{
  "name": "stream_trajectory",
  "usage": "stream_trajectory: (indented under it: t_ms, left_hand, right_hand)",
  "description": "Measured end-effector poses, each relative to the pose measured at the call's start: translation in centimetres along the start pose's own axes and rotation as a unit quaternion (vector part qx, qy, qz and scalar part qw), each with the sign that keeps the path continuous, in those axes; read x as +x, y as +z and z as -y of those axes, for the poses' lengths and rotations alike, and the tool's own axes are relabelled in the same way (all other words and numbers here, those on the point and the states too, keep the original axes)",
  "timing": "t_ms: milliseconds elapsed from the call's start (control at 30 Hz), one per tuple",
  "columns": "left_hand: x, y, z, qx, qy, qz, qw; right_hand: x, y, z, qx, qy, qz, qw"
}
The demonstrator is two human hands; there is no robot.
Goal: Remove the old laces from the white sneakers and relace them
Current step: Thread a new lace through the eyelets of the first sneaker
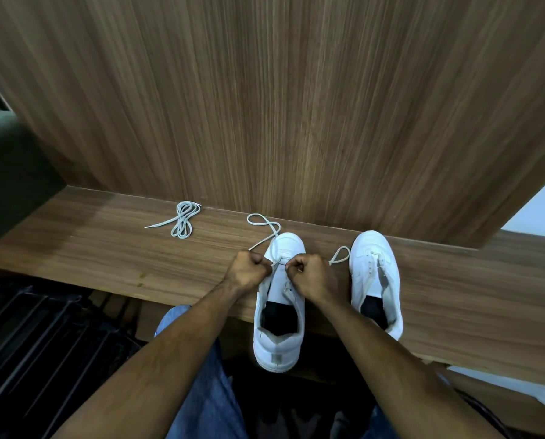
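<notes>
Both fists are working low in the centre of the frame — the left hand [247,270] and right hand [306,271] are each pinching an end of the lace [266,228] over the near sneaker [279,315], whose heel is hanging off the shelf [106,248]. Best to be pulling both ends evenly so the first row is sitting flat. The second sneaker [375,274] is waiting to the right — close, but not obstructing. A coiled spare lace [182,221] is lying well apart, upper left.
</notes>
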State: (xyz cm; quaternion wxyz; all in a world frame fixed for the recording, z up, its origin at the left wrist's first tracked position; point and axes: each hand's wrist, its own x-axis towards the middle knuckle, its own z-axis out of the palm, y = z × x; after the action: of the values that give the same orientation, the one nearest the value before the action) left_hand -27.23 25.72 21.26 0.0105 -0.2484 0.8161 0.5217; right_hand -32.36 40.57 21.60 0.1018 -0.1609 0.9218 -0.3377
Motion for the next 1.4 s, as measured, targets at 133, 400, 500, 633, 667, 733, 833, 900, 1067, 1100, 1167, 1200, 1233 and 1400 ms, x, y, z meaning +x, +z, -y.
stream_trajectory:
  t_ms: [133,400,500,633,667,733,833,900,1067,1100,1167,1200,1233,1400]
  left_hand:
    - [-0.7,0.0,-0.7,-0.041,-0.024,-0.001,0.999]
    - [-1.5,-0.3,-1.0,-0.100,-0.046,0.005,0.994]
    - [-1.7,-0.4,-1.1,-0.192,-0.096,0.008,0.977]
    - [-1.4,-0.1,-1.3,-0.187,-0.109,0.022,0.976]
    - [-1.3,0.0,-1.5,-0.174,-0.107,0.023,0.979]
    - [-0.8,0.1,-1.6,-0.139,-0.105,0.022,0.984]
    - [-0.1,-0.2,-1.5,-0.141,-0.097,0.002,0.985]
    - [0.3,-0.6,-1.5,-0.220,-0.101,-0.016,0.970]
    - [1.7,-4.2,-3.1,-0.493,-0.073,-0.084,0.863]
    - [2.0,-5.4,-3.6,-0.547,-0.062,-0.094,0.830]
    - [2.4,-7.5,-4.6,-0.624,-0.041,-0.127,0.770]
    - [2.6,-8.1,-4.9,-0.634,-0.030,-0.154,0.757]
    - [2.6,-8.3,-5.1,-0.625,-0.020,-0.180,0.759]
    - [1.5,-3.3,-1.8,-0.407,-0.069,-0.152,0.898]
  right_hand:
    - [0.2,1.0,0.3,0.003,-0.010,-0.019,1.000]
    - [0.3,2.3,0.5,0.009,0.003,-0.038,0.999]
    - [0.4,2.7,0.5,0.001,0.001,-0.031,1.000]
    - [0.4,2.6,0.8,0.000,0.012,-0.032,0.999]
    - [0.4,2.6,0.8,0.001,0.014,-0.034,0.999]
    - [0.5,2.4,0.5,0.016,0.015,-0.031,0.999]
    - [0.3,1.7,-0.1,0.045,0.007,-0.002,0.999]
    - [0.1,1.2,-0.4,0.036,-0.008,0.007,0.999]
    - [-0.3,0.6,-1.1,-0.005,-0.020,0.030,0.999]
    - [-0.3,0.5,-1.2,-0.022,-0.022,0.028,0.999]
    - [-0.6,0.3,-1.2,-0.048,-0.026,0.010,0.998]
    - [-0.7,0.2,-1.0,-0.061,-0.029,-0.001,0.998]
    - [-0.9,0.2,-0.8,-0.074,-0.033,-0.010,0.997]
    - [-1.2,0.4,-0.2,-0.080,-0.002,0.015,0.997]
